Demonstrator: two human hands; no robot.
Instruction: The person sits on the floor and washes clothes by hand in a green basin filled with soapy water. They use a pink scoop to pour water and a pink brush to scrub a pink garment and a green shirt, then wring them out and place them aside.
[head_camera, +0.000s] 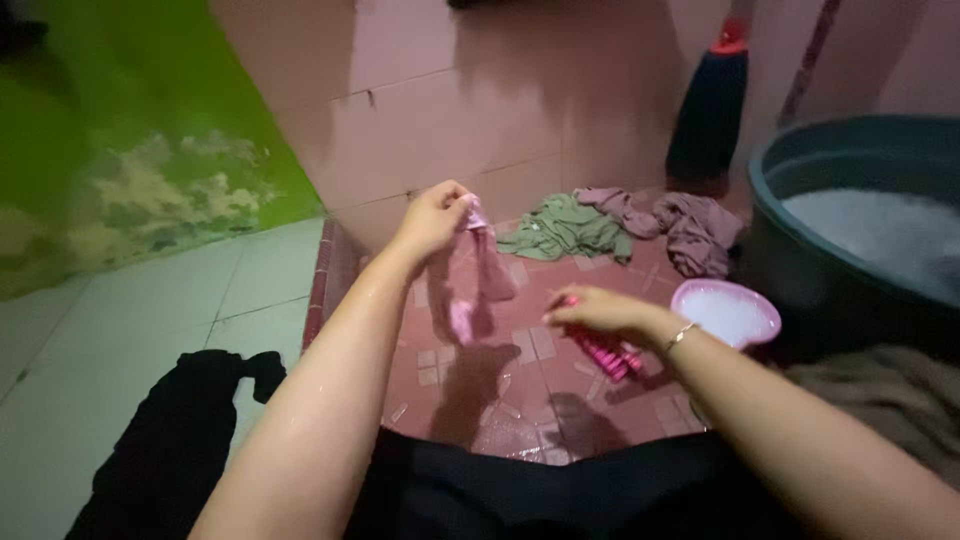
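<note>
My left hand is raised over the wet red-tiled floor and pinches the top of a small pink cloth, which hangs down limp. My right hand is lower and to the right, closed on a bright pink object that I cannot identify; it reaches down toward the floor. A pink bowl with white soapy water sits just right of my right hand. Dark cloth lies across the bottom of the view, under my arms.
A green garment and a mauve garment lie by the pink tiled wall. A large dark tub with foam stands at right. A black cloth lies on the pale floor at left. A dark broom head leans at back.
</note>
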